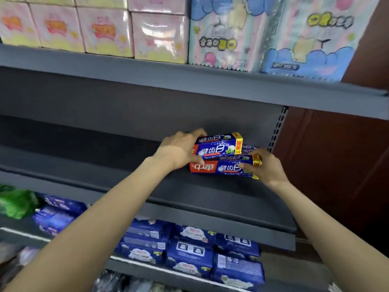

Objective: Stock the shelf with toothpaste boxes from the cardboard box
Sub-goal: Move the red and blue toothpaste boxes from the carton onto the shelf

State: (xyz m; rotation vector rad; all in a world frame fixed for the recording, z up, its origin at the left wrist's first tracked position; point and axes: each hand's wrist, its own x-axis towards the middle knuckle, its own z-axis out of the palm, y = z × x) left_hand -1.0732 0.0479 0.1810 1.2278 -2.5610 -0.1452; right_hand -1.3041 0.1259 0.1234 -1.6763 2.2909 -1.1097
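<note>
Left hand [179, 149] grips upper toothpaste box [219, 145], right hand [266, 167] pinches lower box [223, 168], both at shelf [147, 182] right end; best slide them back together, faces square.

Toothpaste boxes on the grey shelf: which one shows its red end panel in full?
The lower front toothpaste box, held by the right hand. The upper box has its red end mostly hidden behind the left hand.

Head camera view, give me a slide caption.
Both hands set stacked toothpaste boxes on the grey shelf.
</note>
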